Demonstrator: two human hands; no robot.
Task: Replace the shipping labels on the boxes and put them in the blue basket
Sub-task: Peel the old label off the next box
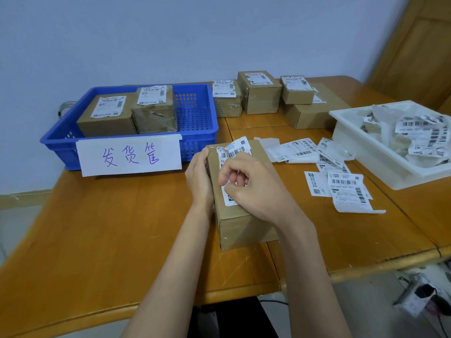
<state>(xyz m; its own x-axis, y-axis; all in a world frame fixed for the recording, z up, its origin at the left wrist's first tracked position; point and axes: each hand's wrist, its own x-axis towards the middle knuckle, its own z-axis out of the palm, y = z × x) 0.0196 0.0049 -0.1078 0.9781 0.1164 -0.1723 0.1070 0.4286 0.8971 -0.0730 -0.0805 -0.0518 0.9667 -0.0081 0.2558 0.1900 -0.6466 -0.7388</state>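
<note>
A brown cardboard box lies in the middle of the wooden table. Its white shipping label is torn and partly lifted at the far end. My left hand grips the box's left side. My right hand rests on top of the box, fingers curled and picking at the label. The blue basket stands at the back left with two labelled boxes inside. Fresh labels lie loose on the table to the right of the box.
Several more labelled boxes are stacked at the back centre. A white tray full of crumpled old labels sits at the right. A paper sign hangs on the basket's front. The table edge runs close below my forearms.
</note>
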